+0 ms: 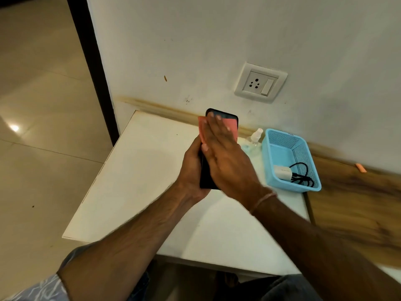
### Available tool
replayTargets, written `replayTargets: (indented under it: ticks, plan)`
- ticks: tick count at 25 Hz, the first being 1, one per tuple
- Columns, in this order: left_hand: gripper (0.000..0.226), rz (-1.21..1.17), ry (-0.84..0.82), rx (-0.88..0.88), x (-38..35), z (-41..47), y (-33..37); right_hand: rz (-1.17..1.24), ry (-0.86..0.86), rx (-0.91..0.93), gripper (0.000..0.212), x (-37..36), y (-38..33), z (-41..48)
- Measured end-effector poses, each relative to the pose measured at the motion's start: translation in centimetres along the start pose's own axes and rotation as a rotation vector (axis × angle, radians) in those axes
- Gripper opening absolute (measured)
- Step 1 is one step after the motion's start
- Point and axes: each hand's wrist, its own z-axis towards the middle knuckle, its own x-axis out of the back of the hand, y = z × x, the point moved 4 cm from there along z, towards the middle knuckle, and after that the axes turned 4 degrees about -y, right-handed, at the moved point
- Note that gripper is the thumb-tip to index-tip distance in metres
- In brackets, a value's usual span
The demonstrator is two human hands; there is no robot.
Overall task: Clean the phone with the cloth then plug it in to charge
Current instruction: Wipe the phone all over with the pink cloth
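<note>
- Gripping one black phone (208, 170) above the white table (134, 174), your left hand (191, 170) wraps it.
- Your right hand (221, 153), flat, presses one pink cloth (231, 127) onto it.
- Right of the phone: one blue mesh basket (275, 148), one charger (282, 171).

left hand (191, 170) gripping phone (225, 115), right hand (221, 153) pressing cloth (231, 129)

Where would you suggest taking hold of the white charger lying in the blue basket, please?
Probably grip the white charger by its blocky body, coming straight down from above: the blue basket has walls on every side and an open top, and the black cable coils on its right, so pinch it across its cable-free sides.
</note>
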Motion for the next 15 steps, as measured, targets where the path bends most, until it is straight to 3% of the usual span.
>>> replayTargets:
  ticks: [4, 11, 15]
  plan:
    - [0.048, 0.106, 0.067, 0.034, 0.0, 0.0, -0.3, 0.045, 0.061, -0.197, 0.051, 2.0, 3.4, 1.0]
    - [0.077, -0.003, -0.019, 0.146, -0.3, -0.2, 0.5, -0.18, -0.113, 0.217, 0.054, -1.7, -0.3, -8.3]
    - [0.062, 0.014, 0.028, 0.11, -0.1, 0.0, -0.5, -0.164, -0.057, 0.057, 0.058, -1.0, 0.9, -5.7]
